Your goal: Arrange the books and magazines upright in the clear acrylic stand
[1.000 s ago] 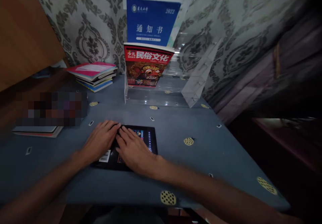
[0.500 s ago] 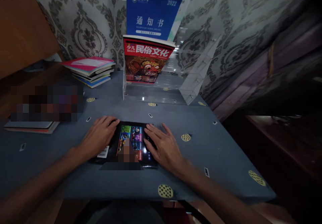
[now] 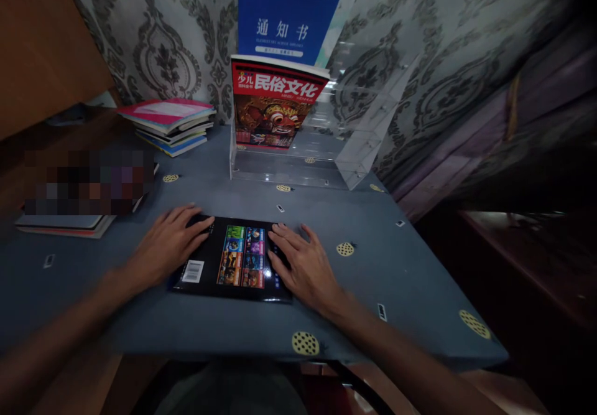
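A glossy black book [image 3: 212, 269] lies flat in front of me, with a barcode and a grid of small coloured pictures on its upward cover. My left hand [image 3: 170, 241] rests at the book's left edge, fingers spread and the tips on the cover. At the right edge lies my right hand [image 3: 303, 262], palm down, its fingers stretched onto the cover. Neither hand is closed around the book. Beyond it stands a clear acrylic rack [image 3: 359, 160] with a red-topped magazine [image 3: 280, 107] and a blue booklet [image 3: 289, 13] upright in it.
On the far left is a stack of books [image 3: 170, 119] with a pink one on top. Nearer, more books [image 3: 65, 223] lie partly behind a blurred patch. The blue-grey tablecloth [image 3: 233, 328] has a pineapple print. A patterned curtain [image 3: 168, 54] hangs behind; the table edge drops off at right.
My left hand has shifted slightly left, its fingers spreading more and uncovering the barcode. My right hand stays on the book's right edge. The view has tilted slightly.
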`<state>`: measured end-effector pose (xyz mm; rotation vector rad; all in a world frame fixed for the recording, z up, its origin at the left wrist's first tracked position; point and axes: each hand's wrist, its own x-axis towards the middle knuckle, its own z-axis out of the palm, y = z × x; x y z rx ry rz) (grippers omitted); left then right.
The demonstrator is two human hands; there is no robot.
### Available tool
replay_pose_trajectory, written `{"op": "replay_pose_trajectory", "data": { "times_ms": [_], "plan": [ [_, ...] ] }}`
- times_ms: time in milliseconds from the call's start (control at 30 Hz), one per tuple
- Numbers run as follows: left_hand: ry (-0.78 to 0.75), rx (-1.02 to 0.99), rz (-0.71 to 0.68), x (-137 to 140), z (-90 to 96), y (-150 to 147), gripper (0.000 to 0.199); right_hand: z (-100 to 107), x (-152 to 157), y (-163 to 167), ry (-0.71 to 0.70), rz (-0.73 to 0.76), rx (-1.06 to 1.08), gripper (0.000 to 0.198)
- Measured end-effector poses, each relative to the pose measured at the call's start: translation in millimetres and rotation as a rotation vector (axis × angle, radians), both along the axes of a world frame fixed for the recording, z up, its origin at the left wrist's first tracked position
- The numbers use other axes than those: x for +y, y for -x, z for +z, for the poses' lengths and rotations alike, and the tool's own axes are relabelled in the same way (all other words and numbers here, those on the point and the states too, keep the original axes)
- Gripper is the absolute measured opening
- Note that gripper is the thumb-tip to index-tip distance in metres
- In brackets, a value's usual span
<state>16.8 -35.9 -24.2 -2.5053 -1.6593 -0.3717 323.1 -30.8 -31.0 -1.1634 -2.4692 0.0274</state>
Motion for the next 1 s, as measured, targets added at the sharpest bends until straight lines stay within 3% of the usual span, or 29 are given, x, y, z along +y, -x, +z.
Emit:
{"op": "replay_pose_trajectory", "data": {
  "times_ms": [133,267,500,833,1000],
  "plan": [
    [-0.016,-0.029,0.064,-10,-2.8,18,0.047,1,1,-2,0.007,0.011,-0.008,0.039],
    [-0.007,-0.046,0.048,-12,-6.1,17,0.048,9,-3,8,0.029,0.037,-0.051,0.037],
    [-0.069,-0.015,0.033,-10,-9.8,14,0.049,18,-26,48,0.142,0.344,-0.084,0.047],
    [-0.102,-0.012,0.03,-8,-8.0,10,0.043,5,-41,-2,0.08,0.107,-0.063,0.045],
    [-0.043,-0.112,-0.169,-18,-0.7,-36,0.04,4,-46,-6,0.023,0.075,-0.077,0.041]
  ]
}}
